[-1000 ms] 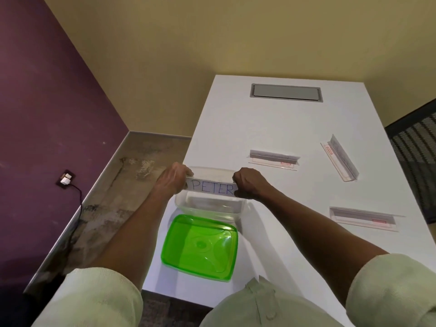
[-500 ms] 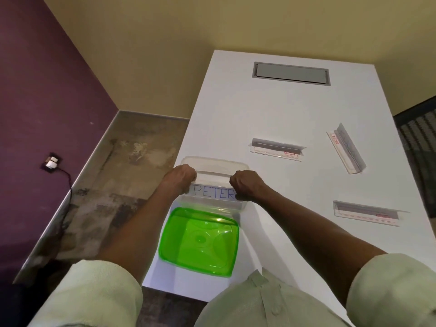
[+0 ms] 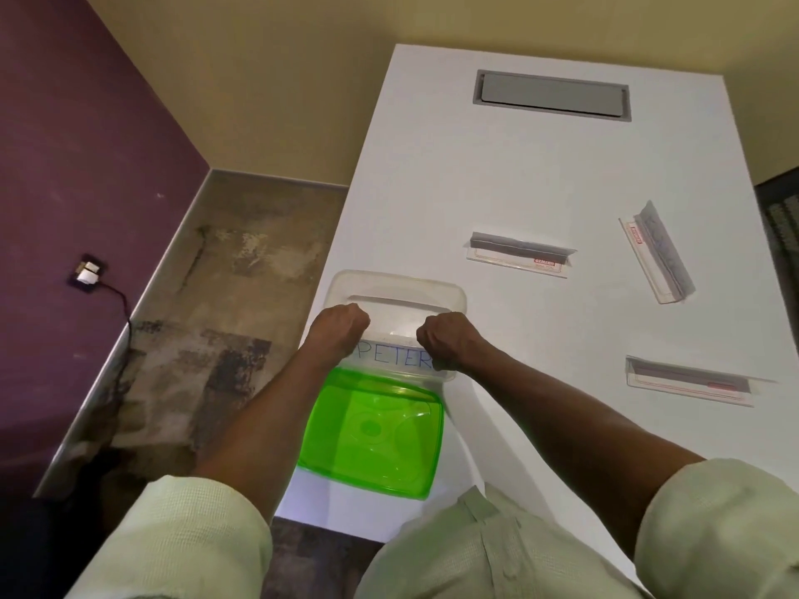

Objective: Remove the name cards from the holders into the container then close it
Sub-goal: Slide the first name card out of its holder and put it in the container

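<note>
A white name card [image 3: 391,357] reading PETER is held flat over the near side of a clear plastic container [image 3: 395,287] at the table's left edge. My left hand [image 3: 339,328] grips the card's left end and my right hand [image 3: 447,337] grips its right end, fingers curled. A green lid [image 3: 374,430] lies on the table just in front of the container. Three clear holders lie on the table: one in the middle [image 3: 519,252], one tilted at the far right [image 3: 657,257], one at the near right [image 3: 691,380].
The white table [image 3: 540,175] has a grey cable hatch [image 3: 551,95] at its far end. Its left edge drops to a stained floor [image 3: 216,296]. A wall socket with a plugged cable [image 3: 88,274] sits on the purple wall. A dark chair [image 3: 782,218] stands at the right.
Both hands have lowered the PETER card toward the near side of the container. The view has tilted, so the table sits higher in the frame.
</note>
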Motion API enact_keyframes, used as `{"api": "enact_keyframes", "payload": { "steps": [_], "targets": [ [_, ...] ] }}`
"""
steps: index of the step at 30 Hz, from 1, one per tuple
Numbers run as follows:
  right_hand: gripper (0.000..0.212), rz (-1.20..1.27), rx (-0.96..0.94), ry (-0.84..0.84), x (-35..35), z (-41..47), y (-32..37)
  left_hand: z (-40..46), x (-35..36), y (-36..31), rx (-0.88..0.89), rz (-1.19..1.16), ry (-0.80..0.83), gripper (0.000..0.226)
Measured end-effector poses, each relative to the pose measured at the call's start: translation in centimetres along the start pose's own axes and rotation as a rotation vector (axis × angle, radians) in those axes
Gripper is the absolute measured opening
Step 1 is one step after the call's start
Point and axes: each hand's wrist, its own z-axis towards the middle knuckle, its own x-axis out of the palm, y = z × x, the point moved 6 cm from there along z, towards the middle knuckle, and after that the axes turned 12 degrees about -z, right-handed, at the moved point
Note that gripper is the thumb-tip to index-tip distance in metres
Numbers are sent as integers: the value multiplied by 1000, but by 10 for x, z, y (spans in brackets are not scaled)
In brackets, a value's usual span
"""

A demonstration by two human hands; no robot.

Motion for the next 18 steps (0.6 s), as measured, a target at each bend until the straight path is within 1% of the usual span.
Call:
{"api": "enact_keyframes", "payload": {
  "steps": [7,16,18],
  "targets": [
    [19,-24,-21,6,8,5,7,1,7,-3,43,78,-17,25],
    [20,-41,-19,56,11,9,6,4,10,-6,10,109,-7,27],
    [24,-27,-14,63,11,10,5,4,10,-8,3,132,-4,29]
  ]
}}
